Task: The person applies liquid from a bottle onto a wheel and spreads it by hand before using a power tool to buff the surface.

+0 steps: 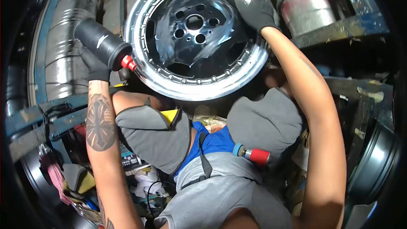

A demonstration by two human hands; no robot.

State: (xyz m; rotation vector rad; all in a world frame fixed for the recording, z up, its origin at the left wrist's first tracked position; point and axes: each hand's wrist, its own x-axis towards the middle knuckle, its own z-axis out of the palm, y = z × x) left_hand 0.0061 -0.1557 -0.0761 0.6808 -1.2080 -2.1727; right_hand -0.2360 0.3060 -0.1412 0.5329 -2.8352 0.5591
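My left hand [94, 63], in a black glove, is wrapped round a black squeeze bottle [101, 42] with a red nozzle. The bottle is tilted, its nozzle pointing down and right close to the wheel's edge. In front of me a car wheel rim [186, 89] stands tilted, with a shiny polished lip and a black centre. Whitish streaks are smeared over the centre face, around the bolt holes. My right hand [257, 10], also gloved in black, lies flat on the right side of the rim, fingers stretched upward and partly blurred.
Grey pads [267, 121] cover my knees below the wheel. A small red cylinder with a teal ring [256, 155] lies by my lap. Dented metal drums [307, 8] stand behind blue metal frames [339, 32] on both sides. Another wheel [373, 161] sits at the right.
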